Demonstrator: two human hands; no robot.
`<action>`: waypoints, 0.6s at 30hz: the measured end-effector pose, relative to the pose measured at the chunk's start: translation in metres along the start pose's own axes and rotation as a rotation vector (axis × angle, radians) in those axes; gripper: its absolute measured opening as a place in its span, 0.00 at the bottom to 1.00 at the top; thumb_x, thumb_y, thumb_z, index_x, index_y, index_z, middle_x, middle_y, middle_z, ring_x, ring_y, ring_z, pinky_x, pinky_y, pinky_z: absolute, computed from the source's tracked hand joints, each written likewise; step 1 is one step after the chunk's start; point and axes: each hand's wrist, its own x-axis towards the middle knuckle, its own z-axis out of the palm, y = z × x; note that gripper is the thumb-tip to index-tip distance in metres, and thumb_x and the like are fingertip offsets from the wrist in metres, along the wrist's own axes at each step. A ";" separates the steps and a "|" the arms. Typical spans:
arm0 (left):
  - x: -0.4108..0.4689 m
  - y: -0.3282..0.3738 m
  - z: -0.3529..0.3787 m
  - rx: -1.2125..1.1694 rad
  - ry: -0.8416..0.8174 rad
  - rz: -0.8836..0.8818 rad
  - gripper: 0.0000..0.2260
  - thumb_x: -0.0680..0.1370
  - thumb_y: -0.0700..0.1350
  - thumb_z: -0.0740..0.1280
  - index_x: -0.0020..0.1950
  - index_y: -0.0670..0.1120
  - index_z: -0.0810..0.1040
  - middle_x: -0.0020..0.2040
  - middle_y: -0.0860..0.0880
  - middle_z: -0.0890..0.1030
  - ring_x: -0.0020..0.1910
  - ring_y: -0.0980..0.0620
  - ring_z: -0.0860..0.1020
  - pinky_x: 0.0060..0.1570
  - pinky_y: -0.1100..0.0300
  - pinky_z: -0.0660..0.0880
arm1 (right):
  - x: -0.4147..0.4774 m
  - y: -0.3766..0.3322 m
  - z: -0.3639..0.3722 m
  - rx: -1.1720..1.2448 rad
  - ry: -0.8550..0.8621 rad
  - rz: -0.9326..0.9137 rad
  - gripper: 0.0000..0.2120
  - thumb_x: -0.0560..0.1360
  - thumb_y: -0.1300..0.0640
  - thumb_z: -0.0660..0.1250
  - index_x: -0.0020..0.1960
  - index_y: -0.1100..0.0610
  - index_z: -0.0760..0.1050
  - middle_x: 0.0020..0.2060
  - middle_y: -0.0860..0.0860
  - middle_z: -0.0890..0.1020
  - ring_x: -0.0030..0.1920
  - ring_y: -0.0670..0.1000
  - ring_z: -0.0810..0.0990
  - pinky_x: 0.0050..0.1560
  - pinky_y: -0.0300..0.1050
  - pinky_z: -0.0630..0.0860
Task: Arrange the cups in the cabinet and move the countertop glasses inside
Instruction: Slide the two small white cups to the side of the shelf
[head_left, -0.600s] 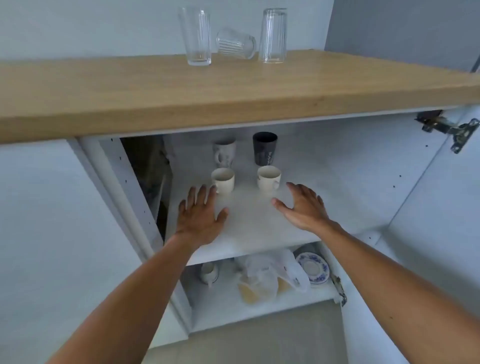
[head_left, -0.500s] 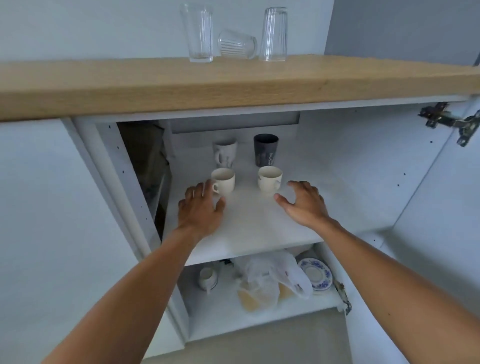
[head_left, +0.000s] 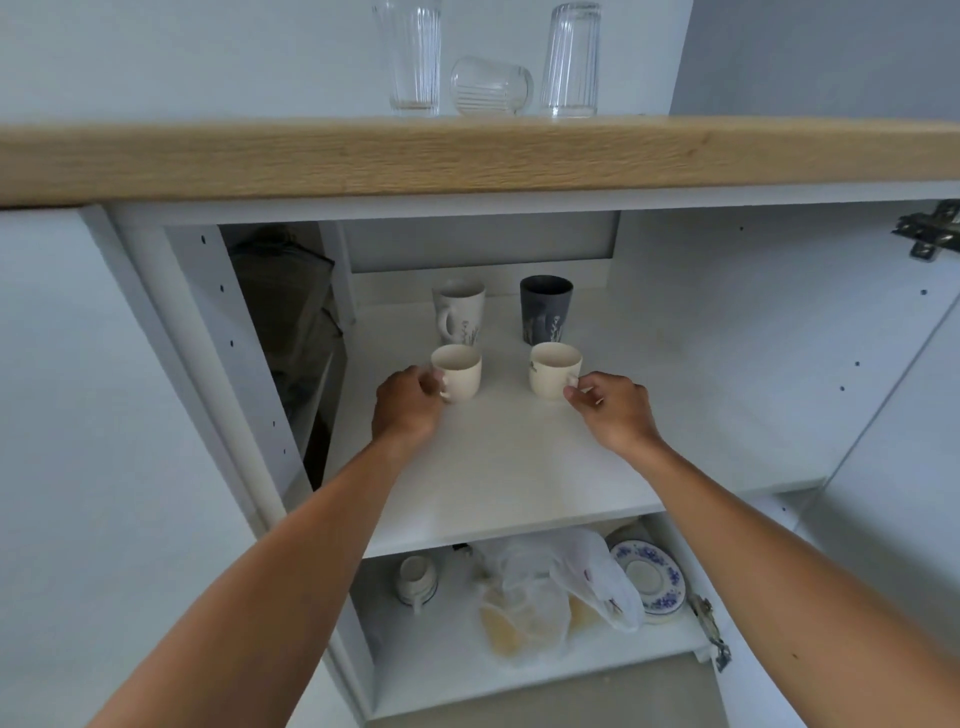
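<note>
White shelf (head_left: 498, 467) inside the cabinet: the left hand (head_left: 408, 408) and right hand (head_left: 615, 410), open and flat a moment ago, now pinch the handles of the left cup (head_left: 460, 371) and right cup (head_left: 553, 369). Rearranging can begin; three glasses (head_left: 491, 85) wait on the countertop (head_left: 467, 156).

Matt wood-grain countertop (head_left: 467, 156), clear ribbed glasses (head_left: 414, 57), glossy ceramic cups (head_left: 457, 371), smooth white shelf (head_left: 509, 467).

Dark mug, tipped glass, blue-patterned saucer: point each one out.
Dark mug (head_left: 545, 309), head view, front wall.
Tipped glass (head_left: 491, 86), head view, ribbed side.
Blue-patterned saucer (head_left: 655, 578), head view, middle well.
</note>
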 end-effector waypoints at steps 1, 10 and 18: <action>0.000 -0.001 0.002 -0.018 -0.004 -0.006 0.12 0.81 0.48 0.61 0.51 0.42 0.81 0.53 0.41 0.83 0.54 0.40 0.79 0.44 0.58 0.68 | 0.000 0.001 0.000 0.033 0.008 0.006 0.11 0.77 0.48 0.69 0.49 0.55 0.83 0.39 0.50 0.82 0.46 0.55 0.81 0.48 0.47 0.77; 0.008 -0.001 0.012 -0.370 -0.126 -0.109 0.10 0.81 0.43 0.62 0.42 0.51 0.78 0.40 0.46 0.84 0.43 0.43 0.80 0.40 0.61 0.72 | 0.005 -0.009 0.006 0.473 -0.056 0.197 0.05 0.76 0.55 0.72 0.47 0.57 0.81 0.39 0.56 0.84 0.28 0.50 0.81 0.30 0.41 0.76; 0.004 0.016 0.022 -0.626 -0.280 -0.184 0.09 0.82 0.41 0.61 0.44 0.48 0.77 0.36 0.49 0.82 0.31 0.55 0.68 0.27 0.65 0.63 | -0.008 0.001 -0.003 0.590 0.034 0.115 0.04 0.76 0.61 0.72 0.42 0.57 0.79 0.42 0.60 0.86 0.39 0.52 0.87 0.45 0.48 0.84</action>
